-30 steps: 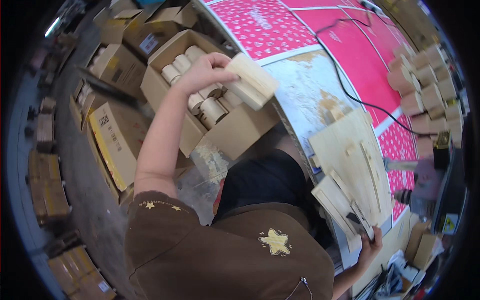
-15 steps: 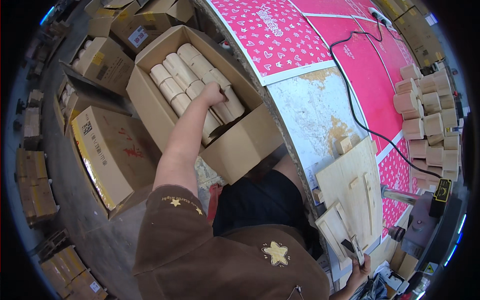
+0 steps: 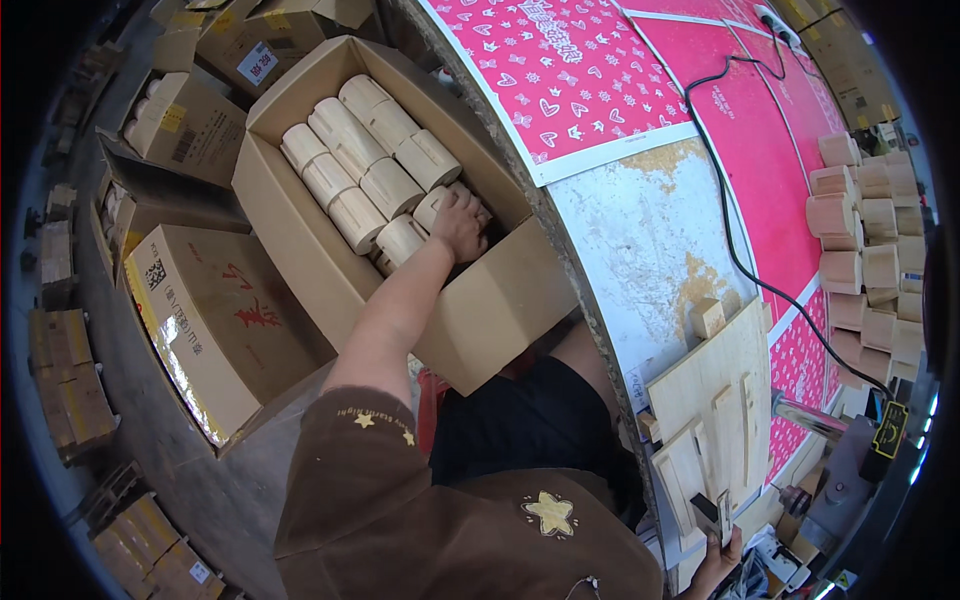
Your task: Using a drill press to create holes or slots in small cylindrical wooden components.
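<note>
Inside an open cardboard box (image 3: 300, 225) lie rows of pale, rounded wooden blocks (image 3: 390, 187). My left hand (image 3: 462, 225) reaches into the box near its closer right end. Its fingers curl over a wooden block (image 3: 428, 208), their tips partly hidden. At the lower right, my right hand (image 3: 722, 558) closes round a narrow light strip (image 3: 725, 510) with a dark piece beside it. The strip stands at the near end of a wooden jig (image 3: 712, 385), a flat board with raised battens on the workbench.
The workbench (image 3: 625, 220) has pink patterned sheets and sawdust. A black cable (image 3: 722, 200) crosses it. Stacked wooden blocks (image 3: 865, 250) stand at the far right, above a drill-like machine (image 3: 835, 470). Another cardboard box (image 3: 225, 330) and several more fill the left side.
My left hand has moved toward the near end of the box and lower over the blocks. My right hand keeps its grip on the strip. The whole view has shifted slightly.
</note>
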A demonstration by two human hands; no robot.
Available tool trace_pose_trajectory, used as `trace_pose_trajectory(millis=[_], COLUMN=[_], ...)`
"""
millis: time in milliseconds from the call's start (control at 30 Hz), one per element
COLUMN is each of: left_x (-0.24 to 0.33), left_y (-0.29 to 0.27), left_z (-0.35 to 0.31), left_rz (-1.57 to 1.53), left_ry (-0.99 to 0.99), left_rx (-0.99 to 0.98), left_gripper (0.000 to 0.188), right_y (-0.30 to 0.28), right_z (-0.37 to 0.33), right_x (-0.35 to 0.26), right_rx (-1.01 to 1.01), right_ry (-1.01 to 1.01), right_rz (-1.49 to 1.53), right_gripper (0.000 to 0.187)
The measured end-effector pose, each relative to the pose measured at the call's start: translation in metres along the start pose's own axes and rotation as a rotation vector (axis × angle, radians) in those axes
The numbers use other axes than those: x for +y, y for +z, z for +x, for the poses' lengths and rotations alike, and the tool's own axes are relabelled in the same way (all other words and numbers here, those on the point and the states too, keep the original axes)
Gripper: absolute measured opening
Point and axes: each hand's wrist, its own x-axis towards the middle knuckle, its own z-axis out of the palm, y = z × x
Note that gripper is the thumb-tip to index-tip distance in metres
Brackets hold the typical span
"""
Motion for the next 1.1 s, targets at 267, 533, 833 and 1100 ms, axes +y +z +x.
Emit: trace_pose_trajectory(millis=[267, 533, 833, 1100], left_x=[-0.005, -0.027, -0.095, 0.076], left_y=[0.025, 0.041, 0.016, -0.319], left_z=[0.002, -0.030, 0.012, 0.104], left_rz=[-0.185, -0.148, -0.871, -1.421], left_ry=[0.023, -0.151, -0.336, 0.321], left_rx=[-0.037, 0.118, 0.257, 1.220], left_gripper=[0.029, 0.044, 0.039, 0.026], right_y=[0.001, -0.001, -0.006, -0.011], right_z=[-0.006, 0.007, 0.006, 0.016], right_x=[0.039, -0.010, -0.016, -0.002], right_rx=[0.019, 0.032, 0.014, 0.031], right_ry=[-0.233, -0.209, -0.297, -0.316], right_rz=[0.386, 0.277, 0.347, 0.348], right_gripper=[0.026, 0.029, 0.030, 0.028])
